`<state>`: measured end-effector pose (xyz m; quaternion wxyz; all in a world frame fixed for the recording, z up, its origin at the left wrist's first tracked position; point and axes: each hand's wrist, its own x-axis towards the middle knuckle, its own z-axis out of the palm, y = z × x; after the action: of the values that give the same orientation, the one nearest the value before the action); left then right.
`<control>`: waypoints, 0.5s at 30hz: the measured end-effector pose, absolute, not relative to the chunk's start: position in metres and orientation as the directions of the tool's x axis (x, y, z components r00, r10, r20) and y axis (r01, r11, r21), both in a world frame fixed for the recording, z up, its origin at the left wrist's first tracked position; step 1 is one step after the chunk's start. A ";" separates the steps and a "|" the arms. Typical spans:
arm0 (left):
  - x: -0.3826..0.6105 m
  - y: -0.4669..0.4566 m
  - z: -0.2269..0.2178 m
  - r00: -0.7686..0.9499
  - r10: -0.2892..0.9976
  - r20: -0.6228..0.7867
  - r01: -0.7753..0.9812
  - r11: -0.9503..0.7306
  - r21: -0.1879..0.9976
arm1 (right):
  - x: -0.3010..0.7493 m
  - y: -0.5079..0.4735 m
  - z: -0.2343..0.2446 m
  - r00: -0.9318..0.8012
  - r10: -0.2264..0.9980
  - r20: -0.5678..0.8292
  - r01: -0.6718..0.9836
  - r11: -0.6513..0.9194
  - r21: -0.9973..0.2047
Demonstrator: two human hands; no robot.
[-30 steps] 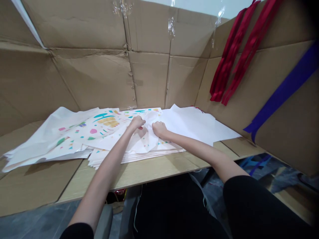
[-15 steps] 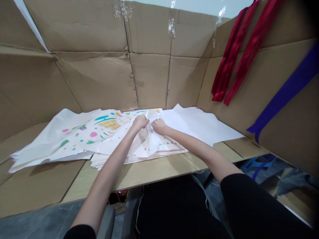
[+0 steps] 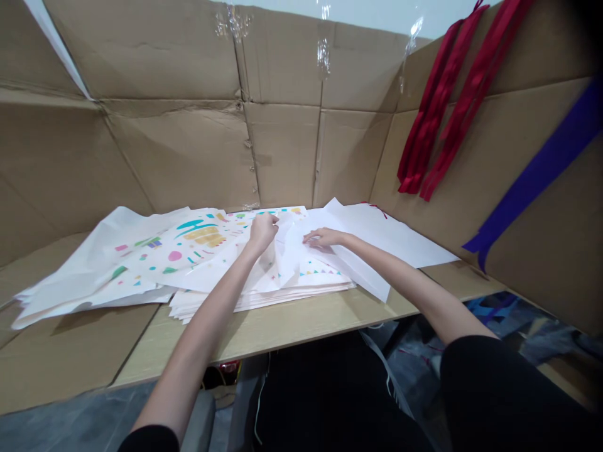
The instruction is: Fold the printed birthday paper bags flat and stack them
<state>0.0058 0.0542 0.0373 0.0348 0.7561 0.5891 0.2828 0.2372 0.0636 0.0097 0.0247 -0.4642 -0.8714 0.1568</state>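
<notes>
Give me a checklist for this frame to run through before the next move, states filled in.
1. Left hand pinching a sheet: cannot tell, fingertips partly hidden.
2. Right hand closed: not ok, fingers loosely extended.
3. Top sheet between the hands flat: not ok, creased and raised.
4. Stacked sheets within the table's front edge: ok.
5. Red ribbons hanging apart from the sheets: ok.

At the table (image 3: 301,320), the left hand (image 3: 264,232) pinches a white sheet (image 3: 287,256) over colourfully printed sheets (image 3: 188,242), the loosely spread right hand (image 3: 326,237) is near it, and red ribbons (image 3: 431,119) hang upon the cardboard wall (image 3: 490,157).
</notes>
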 end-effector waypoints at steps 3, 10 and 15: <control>0.009 0.057 0.033 0.156 0.926 0.344 0.835 -0.310 0.454 | 0.263 0.048 -0.006 -0.580 0.801 -0.147 0.795 0.517 -0.318; 0.022 0.056 0.021 0.227 0.938 0.261 0.770 -0.336 0.542 | 0.230 0.025 -0.028 -0.539 0.832 -0.129 0.832 0.502 -0.237; 0.031 0.054 0.016 0.258 0.933 0.252 0.792 -0.354 0.498 | 0.194 0.034 -0.029 -0.323 0.939 -0.121 0.936 0.298 -0.187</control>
<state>0.0308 0.0536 0.0159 0.1365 0.7813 0.5518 0.2578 0.1945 0.0341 -0.0288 0.0060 -0.5818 -0.8056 0.1120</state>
